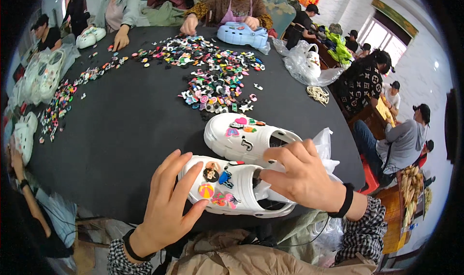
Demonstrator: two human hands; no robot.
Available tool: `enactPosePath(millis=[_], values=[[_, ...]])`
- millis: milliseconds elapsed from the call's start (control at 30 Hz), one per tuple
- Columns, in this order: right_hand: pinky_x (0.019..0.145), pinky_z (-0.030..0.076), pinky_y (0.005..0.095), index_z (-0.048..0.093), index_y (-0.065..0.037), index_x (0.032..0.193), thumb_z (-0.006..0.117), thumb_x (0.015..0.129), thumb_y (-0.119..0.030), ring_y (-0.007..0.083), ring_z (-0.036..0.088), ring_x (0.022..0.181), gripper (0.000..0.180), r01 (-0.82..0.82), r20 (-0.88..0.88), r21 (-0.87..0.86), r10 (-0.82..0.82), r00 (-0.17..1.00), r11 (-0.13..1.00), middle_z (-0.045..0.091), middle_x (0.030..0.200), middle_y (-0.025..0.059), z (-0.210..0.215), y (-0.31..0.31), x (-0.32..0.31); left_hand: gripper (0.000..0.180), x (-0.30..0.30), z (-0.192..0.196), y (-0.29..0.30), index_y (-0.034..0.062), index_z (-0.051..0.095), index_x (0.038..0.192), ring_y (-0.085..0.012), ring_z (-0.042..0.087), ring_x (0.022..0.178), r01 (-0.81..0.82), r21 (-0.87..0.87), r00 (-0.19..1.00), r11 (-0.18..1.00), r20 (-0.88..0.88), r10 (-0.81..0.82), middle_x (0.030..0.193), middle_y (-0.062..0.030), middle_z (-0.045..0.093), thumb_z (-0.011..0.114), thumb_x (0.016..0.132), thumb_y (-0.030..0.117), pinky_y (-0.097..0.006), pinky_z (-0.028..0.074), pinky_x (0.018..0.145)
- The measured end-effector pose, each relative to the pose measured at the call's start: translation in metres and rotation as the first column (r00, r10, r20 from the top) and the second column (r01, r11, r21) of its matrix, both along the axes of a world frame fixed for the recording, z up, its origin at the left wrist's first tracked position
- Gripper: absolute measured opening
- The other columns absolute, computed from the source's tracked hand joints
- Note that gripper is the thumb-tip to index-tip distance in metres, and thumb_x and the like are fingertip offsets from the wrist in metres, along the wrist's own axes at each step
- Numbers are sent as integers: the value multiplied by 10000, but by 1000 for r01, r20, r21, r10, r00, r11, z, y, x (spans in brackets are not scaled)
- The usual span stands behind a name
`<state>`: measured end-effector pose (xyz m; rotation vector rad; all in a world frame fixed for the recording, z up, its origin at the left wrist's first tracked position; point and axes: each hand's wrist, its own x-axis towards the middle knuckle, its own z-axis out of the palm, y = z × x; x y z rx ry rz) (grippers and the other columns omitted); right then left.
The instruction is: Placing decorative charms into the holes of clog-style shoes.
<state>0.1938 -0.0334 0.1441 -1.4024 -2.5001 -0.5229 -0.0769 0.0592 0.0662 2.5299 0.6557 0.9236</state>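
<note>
Head view: I see both hands on the near white clog (237,190) at the front edge of the black worktop (125,130).
Left hand (169,205): grip spread, fingers flat along the clog's toe beside its coloured charms (217,185).
Right hand (299,176): grip spread over the heel opening, fingertips touching the clog.
Second clog (246,137): just behind, nearly touching.
Loose charms (212,77): heaped farther back.

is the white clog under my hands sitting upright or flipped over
Upright: the near white clog rests on the black table, its charm-covered top facing up between the left hand and right hand.
</note>
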Motion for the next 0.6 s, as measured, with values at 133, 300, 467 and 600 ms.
enactPosePath(millis=[133,300,467,600], values=[[579,535,410,592,-58,967,713,799,-117,259,643,702,215,121,-86,-352,-160,983,928,595,912,104,-26,-18,-5,860,-6,-2,-8,-33,347,1529,-457,447,1372,-83,-58,982,995,-177,71,1577,-272,324,782,828,209,-508,375,1132],[619,552,423,558,-17,1027,709,815,-50,340,685,775,262,77,-377,-577,-349,858,813,636,931,151,-20,-16,-20,921,-7,-27,-22,-38,343,1532,-486,517,1297,-44,-201,995,979,-93,26,1533,-354,327,827,806,257,-471,518,993],[733,581,416,421,56,1312,649,847,30,412,706,904,519,-122,-416,-763,-338,844,635,600,1245,294,-1,-16,-17,959,-1,-40,-24,-56,319,1528,-500,461,1359,-85,-181,996,980,-45,78,1547,-364,286,853,779,213,-468,509,1041],[933,542,429,477,60,1394,672,849,-16,419,638,1138,584,-23,-195,-723,-171,966,691,509,1410,271,27,-31,-21,965,-1,-45,-24,-66,312,1524,-496,475,1350,-89,-189,996,978,-12,89,1544,-364,293,854,782,229,-462,530,1018]])
